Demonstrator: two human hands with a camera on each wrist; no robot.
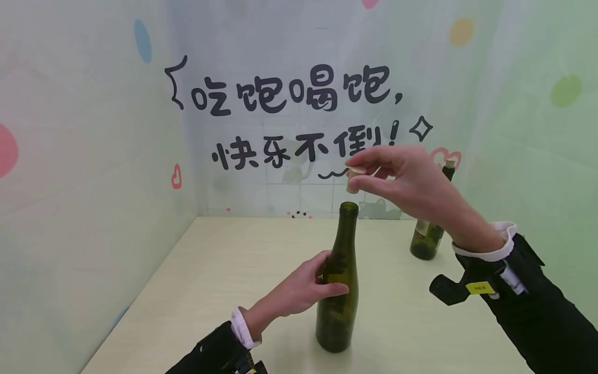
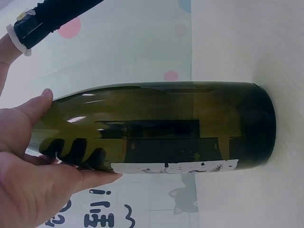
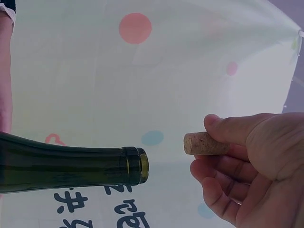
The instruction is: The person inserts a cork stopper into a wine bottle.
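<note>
A green glass wine bottle (image 1: 343,311) stands upright on the table, its mouth uncovered. My left hand (image 1: 310,285) grips it around the shoulder; in the left wrist view the fingers pass behind the glass, beside a pale label (image 2: 175,166). Above the mouth, my right hand (image 1: 402,179) pinches a cork (image 1: 352,183) between thumb and fingers. The right wrist view shows the cork (image 3: 204,143) apart from the bottle's mouth (image 3: 142,165), with a gap between them.
Farther back on the right stands a second green bottle (image 1: 426,240) with a cork in its neck, partly hidden behind my right wrist. The pale table (image 1: 243,249) meets a printed cloth backdrop (image 1: 289,41) at the back and sides.
</note>
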